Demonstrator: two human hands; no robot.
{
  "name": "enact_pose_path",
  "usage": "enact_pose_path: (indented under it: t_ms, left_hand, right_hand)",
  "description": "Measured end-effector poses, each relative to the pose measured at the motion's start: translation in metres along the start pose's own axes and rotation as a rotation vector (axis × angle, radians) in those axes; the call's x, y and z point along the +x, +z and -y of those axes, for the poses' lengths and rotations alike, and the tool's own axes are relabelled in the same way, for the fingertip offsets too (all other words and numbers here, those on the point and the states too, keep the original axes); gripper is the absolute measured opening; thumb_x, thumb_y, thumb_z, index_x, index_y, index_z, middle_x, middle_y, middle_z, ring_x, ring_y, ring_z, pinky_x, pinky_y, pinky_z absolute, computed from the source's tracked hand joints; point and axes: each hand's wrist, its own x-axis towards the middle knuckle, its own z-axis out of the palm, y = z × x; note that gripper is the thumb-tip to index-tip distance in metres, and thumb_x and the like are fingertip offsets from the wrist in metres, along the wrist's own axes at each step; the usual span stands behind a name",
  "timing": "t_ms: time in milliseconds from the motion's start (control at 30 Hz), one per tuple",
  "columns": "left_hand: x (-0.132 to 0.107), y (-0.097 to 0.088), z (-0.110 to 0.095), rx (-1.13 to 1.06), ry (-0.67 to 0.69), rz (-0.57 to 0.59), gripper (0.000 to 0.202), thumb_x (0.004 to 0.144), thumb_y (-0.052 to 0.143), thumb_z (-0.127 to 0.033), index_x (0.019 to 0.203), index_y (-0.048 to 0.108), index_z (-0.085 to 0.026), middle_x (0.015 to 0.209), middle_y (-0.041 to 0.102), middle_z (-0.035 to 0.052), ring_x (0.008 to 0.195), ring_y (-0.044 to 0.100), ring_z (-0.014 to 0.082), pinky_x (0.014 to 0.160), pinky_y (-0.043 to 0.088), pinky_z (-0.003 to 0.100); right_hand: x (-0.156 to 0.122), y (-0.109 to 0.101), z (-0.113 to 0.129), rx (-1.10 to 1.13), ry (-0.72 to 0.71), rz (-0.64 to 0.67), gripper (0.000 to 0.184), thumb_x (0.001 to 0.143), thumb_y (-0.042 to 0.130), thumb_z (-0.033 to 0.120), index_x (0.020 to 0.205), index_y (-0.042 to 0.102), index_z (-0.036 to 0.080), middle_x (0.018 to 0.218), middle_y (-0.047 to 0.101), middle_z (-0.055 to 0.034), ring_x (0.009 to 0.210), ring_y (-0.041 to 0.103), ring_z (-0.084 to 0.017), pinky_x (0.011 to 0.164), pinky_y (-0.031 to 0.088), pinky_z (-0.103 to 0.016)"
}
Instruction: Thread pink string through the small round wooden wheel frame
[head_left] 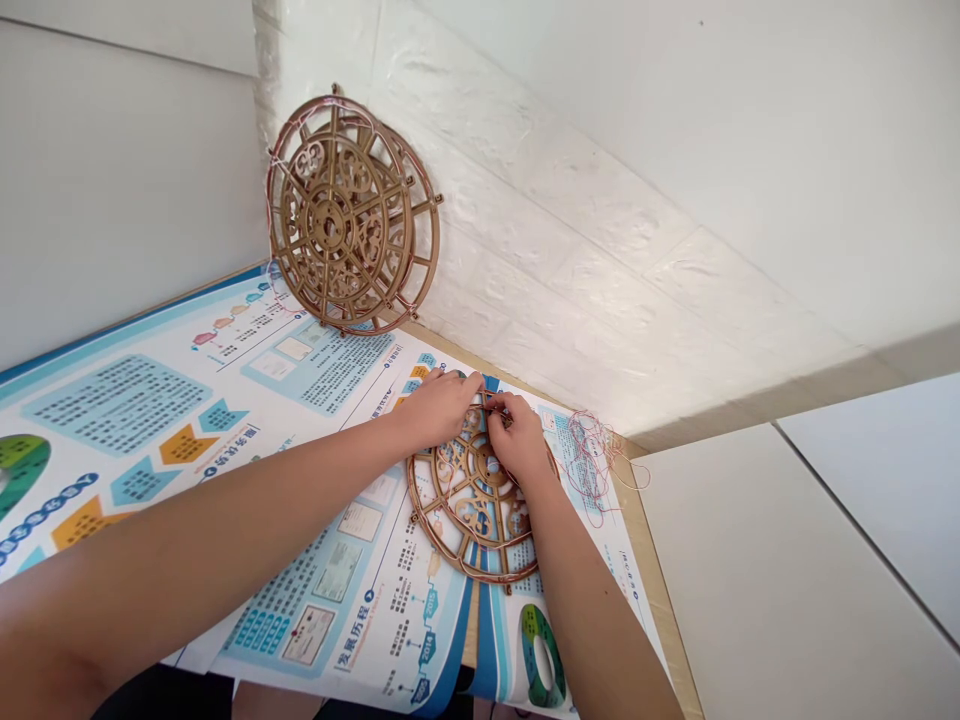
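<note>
wooden wheel (469,515) under right hand (517,437)

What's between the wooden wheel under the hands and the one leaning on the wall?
In the head view, a printed blue-and-white poster lies between the wooden wheel and the leaning wheel, with the left hand above it.

Around the flat wooden wheel (469,510), loose red thread (592,465) obstructs the right, an upright wooden wheel (345,215) stands beyond, and only flat poster (225,420) lies left.
</note>
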Motion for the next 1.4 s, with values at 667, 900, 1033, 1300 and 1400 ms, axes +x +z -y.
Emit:
enact_pose_path:
  t_ms: [667,900,1033,1300,1400]
  left_hand:
    - [-0.0009,-0.0032,-0.0018,-0.002,0.002,0.003,0.032,0.09,0.046,-0.011,0.121,0.05,-0.016,0.104,0.068,0.0128,0.106,0.061,0.0301,0.096,0.041,0.042]
    - [-0.0001,-0.0022,-0.0021,-0.015,0.004,-0.018,0.031,0.09,0.046,-0.011,0.12,0.05,-0.017,0.101,0.068,0.0118,0.105,0.061,0.0298,0.094,0.041,0.041]
    - [-0.0009,-0.0016,-0.0011,0.004,-0.004,-0.004,0.03,0.089,0.046,-0.011,0.119,0.05,-0.016,0.101,0.068,0.0119,0.105,0.062,0.0304,0.094,0.041,0.042]
    - [0.0,0.0012,0.0002,-0.04,0.017,-0.062,0.032,0.089,0.044,-0.011,0.121,0.049,-0.017,0.101,0.068,0.011,0.103,0.061,0.0297,0.093,0.041,0.042]
    - [-0.0003,0.0013,0.0002,-0.036,0.017,-0.054,0.032,0.09,0.044,-0.012,0.121,0.049,-0.017,0.102,0.068,0.0114,0.105,0.061,0.0296,0.094,0.041,0.042]
  right_hand:
    - [-0.0008,0.0011,0.0024,0.018,-0.011,-0.031,0.022,0.085,0.045,0.02,0.098,0.062,0.021,0.098,0.067,-0.007,0.092,0.061,-0.024,0.081,0.049,-0.039]
    - [0.0,0.0004,0.0003,-0.011,0.004,0.006,0.021,0.085,0.045,0.022,0.094,0.063,0.022,0.094,0.067,-0.0067,0.089,0.061,-0.024,0.078,0.048,-0.038]
    - [-0.0001,0.0005,0.0001,-0.006,-0.002,0.0,0.02,0.085,0.045,0.022,0.094,0.063,0.021,0.094,0.066,-0.0062,0.088,0.061,-0.024,0.078,0.048,-0.038]
    - [-0.001,0.001,0.0019,0.001,-0.014,-0.028,0.023,0.085,0.044,0.02,0.099,0.062,0.021,0.098,0.067,-0.0074,0.093,0.061,-0.025,0.08,0.049,-0.039]
    - [-0.0006,0.0009,0.0012,-0.002,0.002,0.003,0.022,0.085,0.045,0.021,0.097,0.063,0.022,0.096,0.067,-0.0067,0.09,0.061,-0.024,0.079,0.049,-0.039]
